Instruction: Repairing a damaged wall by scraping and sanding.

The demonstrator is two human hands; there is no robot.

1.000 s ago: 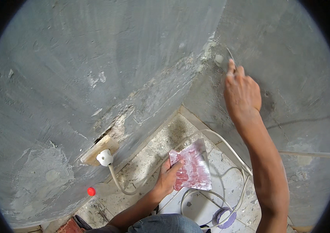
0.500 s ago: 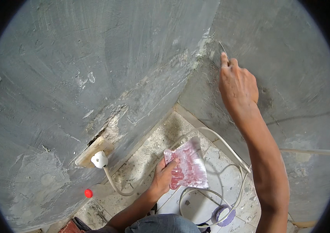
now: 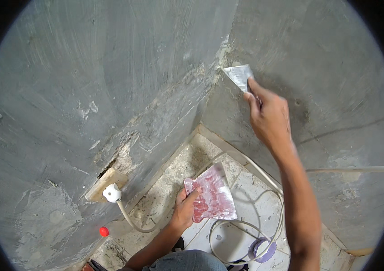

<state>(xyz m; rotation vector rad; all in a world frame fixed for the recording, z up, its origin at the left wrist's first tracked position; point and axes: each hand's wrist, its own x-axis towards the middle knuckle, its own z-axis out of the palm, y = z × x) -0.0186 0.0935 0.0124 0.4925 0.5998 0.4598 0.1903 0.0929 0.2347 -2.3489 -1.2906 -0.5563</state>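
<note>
My right hand (image 3: 269,110) grips a putty knife (image 3: 240,76) with a whitish triangular metal blade. One corner of that blade lies at the wall corner, where the plaster is rough and flaking (image 3: 214,77). Lower down, my left hand (image 3: 184,208) is closed on the edge of a wide, flat scraper (image 3: 213,193), reddish with white smears and a bare metal edge. I hold it over the tiled floor. The right hand hides the putty knife's handle.
A white plug (image 3: 111,193) sits in a socket box (image 3: 99,189) on the left wall, below a broken plaster hole (image 3: 126,153). Its cable (image 3: 264,174) loops over the tiles beside a purple round object (image 3: 264,249). A red cap-like thing (image 3: 104,231) shows at lower left.
My right hand has moved down and turned, so the putty knife's blade now shows its flat face near the wall corner. The left hand still holds the scraper, almost unmoved.
</note>
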